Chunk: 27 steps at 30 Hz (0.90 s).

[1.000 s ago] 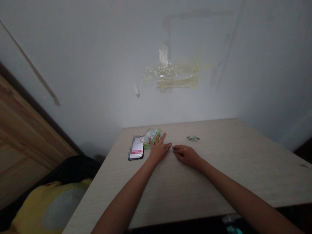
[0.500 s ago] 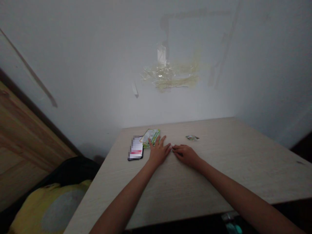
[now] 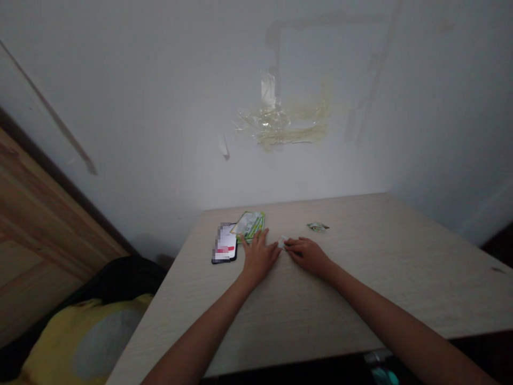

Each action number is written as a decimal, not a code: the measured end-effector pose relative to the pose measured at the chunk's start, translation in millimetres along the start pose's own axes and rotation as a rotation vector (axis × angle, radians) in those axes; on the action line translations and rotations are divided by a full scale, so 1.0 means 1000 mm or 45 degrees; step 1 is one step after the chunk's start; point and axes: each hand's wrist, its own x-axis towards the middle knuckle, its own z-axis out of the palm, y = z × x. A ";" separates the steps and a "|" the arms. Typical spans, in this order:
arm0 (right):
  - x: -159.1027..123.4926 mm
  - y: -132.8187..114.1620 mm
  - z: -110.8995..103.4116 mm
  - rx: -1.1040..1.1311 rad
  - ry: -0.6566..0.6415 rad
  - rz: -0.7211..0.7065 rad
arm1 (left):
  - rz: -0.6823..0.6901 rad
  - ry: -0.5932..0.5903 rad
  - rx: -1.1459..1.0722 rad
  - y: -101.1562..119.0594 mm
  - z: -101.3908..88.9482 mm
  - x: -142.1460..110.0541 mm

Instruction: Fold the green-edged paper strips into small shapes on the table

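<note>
Plainly, left fingers (image 3: 256, 239) splayed, right fingers (image 3: 294, 245) pinching a pale scrap (image 3: 281, 241)

a pale table (image 3: 300, 315) bears a phone (image 3: 226, 250), green papers (image 3: 250, 223), a whitish slip (image 3: 281, 242), a crumpled scrap (image 3: 318, 227).

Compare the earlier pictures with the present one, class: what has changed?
The left hand has drawn back slightly towards the person, covering less of the flat green-white packets. The right hand stays at the small whitish piece; the black-edged phone stayed put.
</note>
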 end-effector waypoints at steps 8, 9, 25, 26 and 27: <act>0.001 -0.001 0.000 0.051 0.030 0.008 | -0.076 -0.068 -0.025 -0.003 0.002 -0.006; 0.001 -0.001 0.000 0.065 0.034 0.010 | -0.089 -0.076 -0.033 -0.004 0.003 -0.006; 0.004 -0.002 -0.008 0.247 0.018 -0.039 | -0.048 -0.049 -0.138 -0.008 0.000 -0.007; 0.004 -0.001 -0.008 0.244 0.019 -0.040 | -0.040 -0.045 -0.151 -0.008 -0.001 -0.007; 0.004 -0.001 -0.007 0.233 0.022 -0.044 | -0.032 -0.045 -0.163 -0.008 -0.002 -0.007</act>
